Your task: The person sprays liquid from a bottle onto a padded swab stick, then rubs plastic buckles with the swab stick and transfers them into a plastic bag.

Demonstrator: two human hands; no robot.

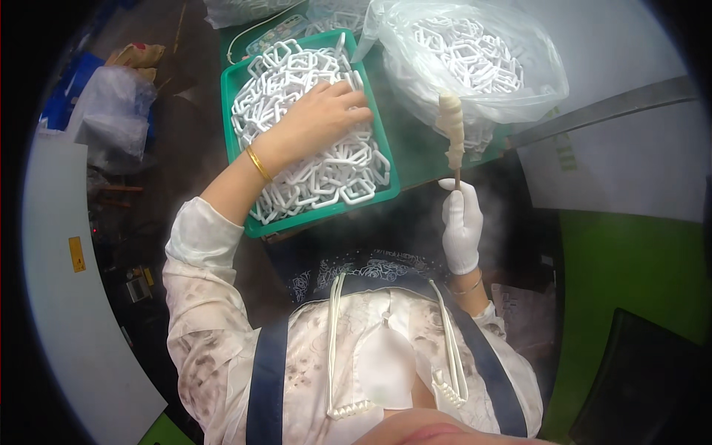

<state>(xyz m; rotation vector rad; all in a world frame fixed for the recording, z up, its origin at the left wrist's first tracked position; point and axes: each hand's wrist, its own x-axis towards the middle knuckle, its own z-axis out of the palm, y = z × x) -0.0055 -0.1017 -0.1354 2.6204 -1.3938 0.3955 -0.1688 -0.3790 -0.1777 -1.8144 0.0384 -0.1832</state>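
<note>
A green tray [394,185] is heaped with white plastic links [297,85] shaped like open angular loops. My bare left hand [322,119] reaches over the heap, back up, its fingers curled down among the links near the tray's right side. Its fingertips are hidden, so what they hold I cannot make out. To the right of the tray, my right hand [463,226] wears a white glove. It is closed round a thin brown stick [457,177], held upright. A lumpy cream-coloured wrapping [451,130] covers the stick's upper part; what it is made of I cannot tell.
A clear plastic bag [549,81] full of more white links stands on the green table [423,167] behind my right hand. Further bags lie at the far edge. A metal bar [608,107] runs along the right. Blue and clear bags [111,111] sit at far left.
</note>
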